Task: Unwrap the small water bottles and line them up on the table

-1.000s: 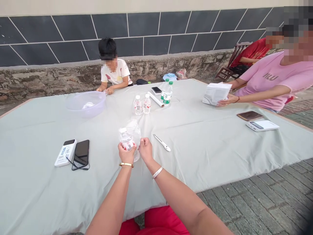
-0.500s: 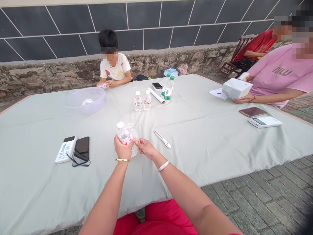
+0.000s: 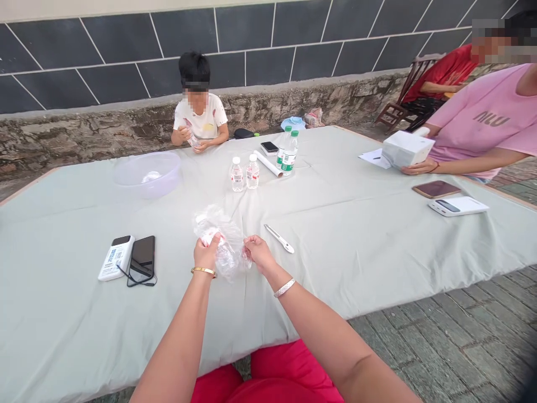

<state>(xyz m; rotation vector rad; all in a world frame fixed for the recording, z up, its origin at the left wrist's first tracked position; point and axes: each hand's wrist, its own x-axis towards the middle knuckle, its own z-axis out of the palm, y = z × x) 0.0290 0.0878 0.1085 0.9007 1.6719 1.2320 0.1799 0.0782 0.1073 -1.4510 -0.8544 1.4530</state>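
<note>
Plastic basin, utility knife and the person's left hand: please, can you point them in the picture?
Plastic basin (image 3: 165, 182), head view, on its outer wall.
Utility knife (image 3: 279, 239), head view, on its handle.
Left hand (image 3: 206, 253), head view, on the back of the hand.

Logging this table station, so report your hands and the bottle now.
Left hand gripping small water bottle through clear plastic bag. Right hand pinching the bag's edge. White-handled knife lying to the right, untouched.
</note>
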